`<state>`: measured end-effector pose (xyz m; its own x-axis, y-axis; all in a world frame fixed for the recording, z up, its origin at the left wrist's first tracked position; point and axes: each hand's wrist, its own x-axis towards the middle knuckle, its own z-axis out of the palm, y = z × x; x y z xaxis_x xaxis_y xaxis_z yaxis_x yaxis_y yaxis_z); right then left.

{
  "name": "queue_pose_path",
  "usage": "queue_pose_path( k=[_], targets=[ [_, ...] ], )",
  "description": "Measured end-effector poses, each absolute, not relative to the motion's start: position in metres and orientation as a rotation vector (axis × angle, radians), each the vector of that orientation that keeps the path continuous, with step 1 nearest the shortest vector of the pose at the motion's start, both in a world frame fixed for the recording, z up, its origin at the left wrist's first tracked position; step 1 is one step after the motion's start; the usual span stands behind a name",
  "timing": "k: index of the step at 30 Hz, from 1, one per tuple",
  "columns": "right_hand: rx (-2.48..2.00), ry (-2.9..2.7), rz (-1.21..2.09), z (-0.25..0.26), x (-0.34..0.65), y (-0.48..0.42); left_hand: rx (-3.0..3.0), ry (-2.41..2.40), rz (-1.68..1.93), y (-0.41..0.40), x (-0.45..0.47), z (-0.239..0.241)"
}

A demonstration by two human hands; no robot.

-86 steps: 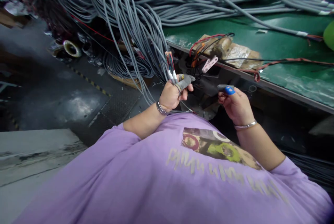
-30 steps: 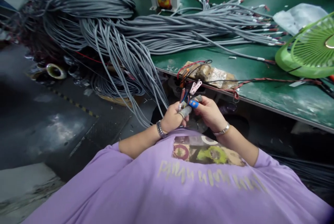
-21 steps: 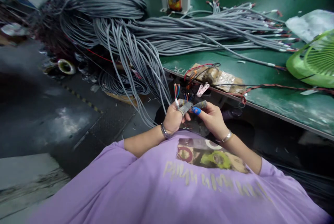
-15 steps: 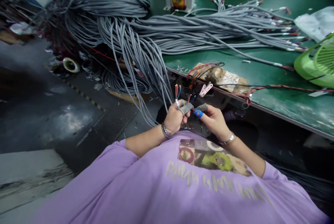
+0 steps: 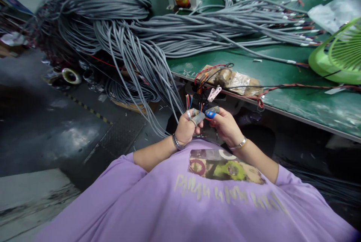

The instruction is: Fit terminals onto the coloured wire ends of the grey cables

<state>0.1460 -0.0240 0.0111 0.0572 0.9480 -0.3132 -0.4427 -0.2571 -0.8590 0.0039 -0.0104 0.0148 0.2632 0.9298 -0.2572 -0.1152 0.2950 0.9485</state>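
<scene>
In front of my chest, my left hand [image 5: 188, 127] is closed round the end of a grey cable, and a fan of thin coloured wires [image 5: 188, 102] sticks up out of it. Grey covers wrap its thumb and finger. My right hand [image 5: 226, 123] meets it fingertip to fingertip, thumb and forefinger pinched on thin wires. Blue tape wraps the right thumb, a grey cover the forefinger. Small dark and orange wires [image 5: 201, 106] rise between the hands. A pink clip [image 5: 214, 94] is just beyond them, by the bench edge.
Many grey cables [image 5: 191, 35] lie along the green bench [image 5: 284, 73] and hang over its edge at left. A green fan [image 5: 338, 54] stands at right. A taped cardboard piece [image 5: 239, 83] lies at the near edge, beside a twisted red-and-black lead [image 5: 299, 85]. A cable coil [image 5: 135, 93] sits below.
My right thumb and forefinger have come together and moved in against the left fingertips. The whole view has shifted slightly, so the bench appears further left.
</scene>
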Motion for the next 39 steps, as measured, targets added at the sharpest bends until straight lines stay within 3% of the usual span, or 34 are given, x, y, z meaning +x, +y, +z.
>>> queue_pose_path(
  k=[8,20,28,39],
  targets=[
    [-0.997,-0.12,1.554,0.004,0.167,-0.015,0.909,0.988,0.912,-0.011,0.0,0.028],
    [-0.98,-0.48,1.656,0.02,0.175,0.017,0.886,0.817,0.759,0.005,0.01,0.046],
    [-0.941,-0.672,1.785,0.012,0.172,0.006,0.976,0.957,0.768,0.005,0.004,0.032],
    [-1.024,-0.736,1.641,0.009,0.164,-0.006,1.068,0.998,0.696,0.002,0.005,0.026]
  ],
)
